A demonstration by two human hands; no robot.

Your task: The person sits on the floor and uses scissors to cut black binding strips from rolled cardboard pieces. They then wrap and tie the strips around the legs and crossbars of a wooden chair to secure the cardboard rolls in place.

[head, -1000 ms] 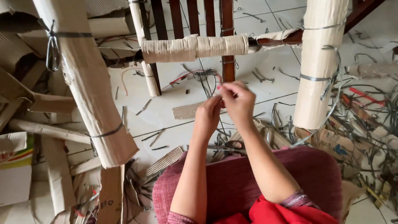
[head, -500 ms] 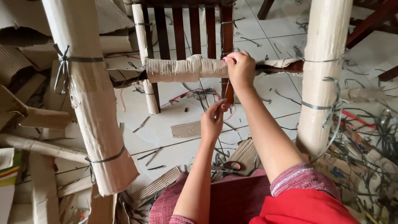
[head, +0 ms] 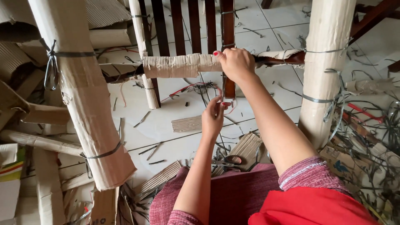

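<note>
A dark wooden chair lies overturned in front of me, its legs and rails partly wrapped in corrugated cardboard. My right hand (head: pixel 236 63) grips the cardboard-wrapped crossbar (head: pixel 179 66) where it meets a dark wooden slat (head: pixel 228 25). My left hand (head: pixel 213 116) is lower, fingers pinched just below that slat, apparently on a thin strap that is too small to make out. Two thick cardboard-wrapped legs, the left leg (head: pixel 83 91) and the right leg (head: pixel 325 62), are bound with grey straps.
Cardboard rolls and scraps (head: pixel 25 125) pile up at the left. Cut strap pieces (head: pixel 375 137) litter the white tiled floor at the right. Scissors (head: pixel 229 160) lie on the floor near my knees. A flat cardboard piece (head: pixel 187 123) lies below the crossbar.
My right hand rose from beside the left hand up to the wrapped crossbar and now grips it. My left hand stayed low beneath the slat. The camera came closer.
</note>
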